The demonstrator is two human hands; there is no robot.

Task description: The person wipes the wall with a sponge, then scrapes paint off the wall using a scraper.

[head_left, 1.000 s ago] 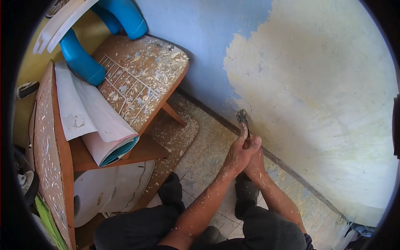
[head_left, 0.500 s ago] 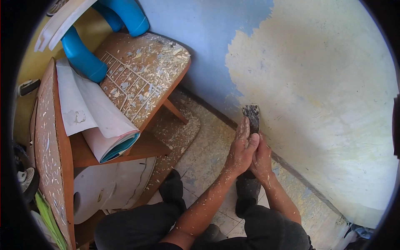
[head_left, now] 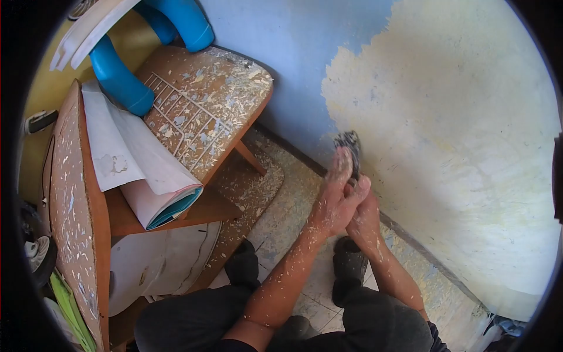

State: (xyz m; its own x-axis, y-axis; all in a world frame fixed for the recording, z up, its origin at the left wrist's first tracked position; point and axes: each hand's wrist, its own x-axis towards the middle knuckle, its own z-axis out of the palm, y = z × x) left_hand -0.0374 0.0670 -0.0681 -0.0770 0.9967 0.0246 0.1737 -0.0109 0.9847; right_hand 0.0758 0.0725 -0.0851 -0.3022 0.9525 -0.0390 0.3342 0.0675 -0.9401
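A scraper [head_left: 350, 146] with a dark, paint-flecked blade is against the lower wall, near the edge between the blue paint [head_left: 293, 76] and the bare cream patch [head_left: 434, 117]. My left hand [head_left: 335, 199] is closed on it, fingers laid along the blade. Just right of it and partly behind, my right hand [head_left: 365, 217] grips the handle, which is mostly hidden between the palms. Paint flakes dot both forearms.
On the left stands a wooden shelf unit [head_left: 258, 94] strewn with paint flakes. It bears a wire rack [head_left: 182, 117], blue curved legs [head_left: 120, 76] and rolled papers [head_left: 161, 199]. Flakes cover the tiled floor [head_left: 293, 193]; my shoes are below my hands.
The scraper tilted from edge-on to flat-facing, then moved slightly up the wall and turned again. Both hands moved up with it. The view shifted slightly.
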